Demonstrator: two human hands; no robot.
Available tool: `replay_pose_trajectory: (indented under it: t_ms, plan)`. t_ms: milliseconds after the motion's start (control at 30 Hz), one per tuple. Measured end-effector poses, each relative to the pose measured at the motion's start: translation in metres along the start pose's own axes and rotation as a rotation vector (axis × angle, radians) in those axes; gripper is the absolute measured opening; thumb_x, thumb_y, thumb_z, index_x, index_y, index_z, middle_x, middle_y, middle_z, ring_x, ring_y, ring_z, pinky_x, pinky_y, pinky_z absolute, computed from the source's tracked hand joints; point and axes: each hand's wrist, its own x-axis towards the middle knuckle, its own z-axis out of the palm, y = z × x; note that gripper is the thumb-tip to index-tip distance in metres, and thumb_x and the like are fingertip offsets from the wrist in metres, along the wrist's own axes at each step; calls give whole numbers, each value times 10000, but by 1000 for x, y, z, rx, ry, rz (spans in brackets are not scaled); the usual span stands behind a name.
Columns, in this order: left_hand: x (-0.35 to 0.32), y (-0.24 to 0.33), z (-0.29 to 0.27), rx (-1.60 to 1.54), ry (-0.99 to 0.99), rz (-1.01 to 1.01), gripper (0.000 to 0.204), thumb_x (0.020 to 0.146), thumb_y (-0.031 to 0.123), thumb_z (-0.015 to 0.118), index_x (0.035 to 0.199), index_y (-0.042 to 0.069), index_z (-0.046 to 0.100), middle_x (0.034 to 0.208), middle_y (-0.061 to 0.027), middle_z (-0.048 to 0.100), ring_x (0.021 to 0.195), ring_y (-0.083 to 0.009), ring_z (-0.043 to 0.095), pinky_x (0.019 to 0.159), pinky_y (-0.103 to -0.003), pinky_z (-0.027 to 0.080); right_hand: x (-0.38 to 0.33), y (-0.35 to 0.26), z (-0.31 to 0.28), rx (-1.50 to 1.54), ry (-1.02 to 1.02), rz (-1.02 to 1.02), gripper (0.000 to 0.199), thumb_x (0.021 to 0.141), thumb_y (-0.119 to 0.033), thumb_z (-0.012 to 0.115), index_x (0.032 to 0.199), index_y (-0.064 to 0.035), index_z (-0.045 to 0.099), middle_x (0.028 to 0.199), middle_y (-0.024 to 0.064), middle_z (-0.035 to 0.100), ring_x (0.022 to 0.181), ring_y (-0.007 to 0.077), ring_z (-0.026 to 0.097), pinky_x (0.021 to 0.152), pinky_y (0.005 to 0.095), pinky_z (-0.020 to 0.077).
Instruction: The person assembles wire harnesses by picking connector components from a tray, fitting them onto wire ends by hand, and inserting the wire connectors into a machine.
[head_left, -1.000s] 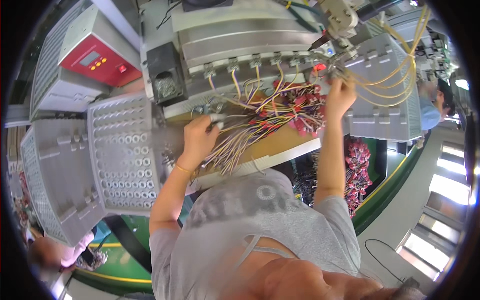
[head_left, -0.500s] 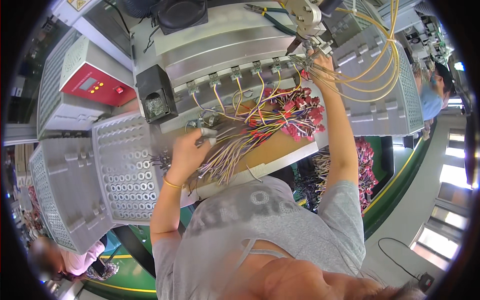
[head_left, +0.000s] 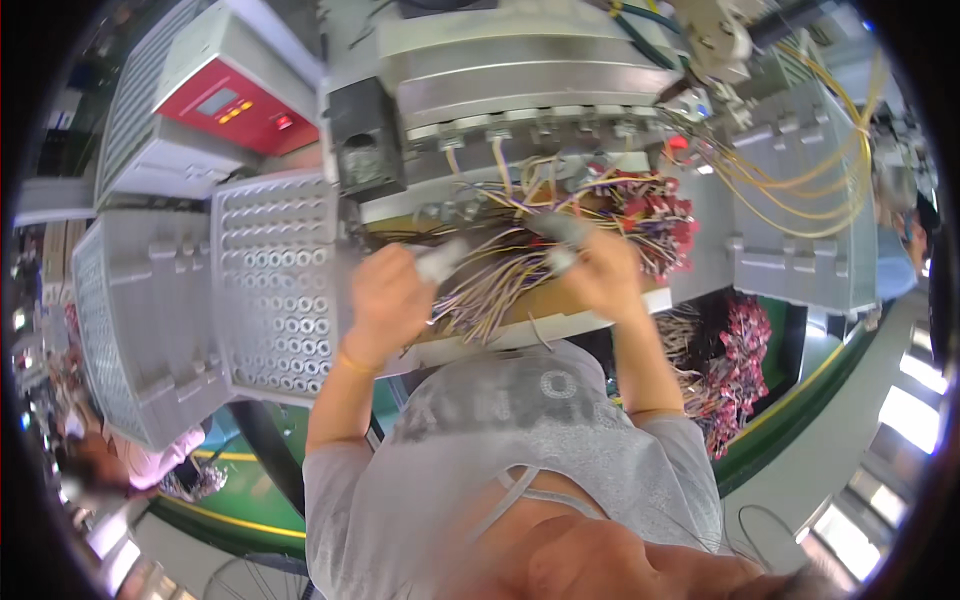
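My left hand (head_left: pixel 385 295) is closed on a small white connector (head_left: pixel 440 262) at the end of a bundle of thin coloured wires (head_left: pixel 505 285). My right hand (head_left: pixel 605 272) is closed on a grey connector piece (head_left: pixel 563 232) just right of it, blurred by motion. Both hands hover over a wooden board (head_left: pixel 545 310) covered by the loose wire harness, with red terminals (head_left: pixel 655 215) at its right end. Behind the board stands a grey metal machine (head_left: pixel 520 80) with a row of wire clips.
A perforated grey panel (head_left: pixel 275 280) lies left of the board, a red control box (head_left: pixel 225 105) above it. Yellow cables (head_left: pixel 800 180) loop over a grey fixture at right. More red-tipped wires (head_left: pixel 735 350) hang below right. Another person (head_left: pixel 905 230) stands at far right.
My right hand came down from the upper right of the machine to the middle of the board. My left hand shifted slightly and now holds the white connector beside it.
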Motion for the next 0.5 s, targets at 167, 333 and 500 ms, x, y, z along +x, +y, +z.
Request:
replay_pose_trajectory:
  t_ms: [167,333,500]
  plan:
    - [4,-19,10,54,241,149,236,586,33,630,822,41,617,720,-100,568,621,-266,517,543,-325,437,31,-14,51,112,-127,-19,200,699,-41,566,894,-22,609,626,97,506,558,226,483,536,320,399]
    - [-82,-154,-20,523,500,-549,246,683,196,646,902,88,630,766,-104,573,720,-286,525,672,-357,421,32,-10,29,443,25,257,171,795,14,521,959,40,564,787,32,586,672,95,537,592,212,428]
    - [-145,-224,-38,1036,388,-979,302,747,340,559,856,66,628,923,-123,548,934,-330,444,820,-499,312,28,-7,31,431,-17,229,158,790,-4,543,942,21,577,775,9,580,665,66,520,585,188,411]
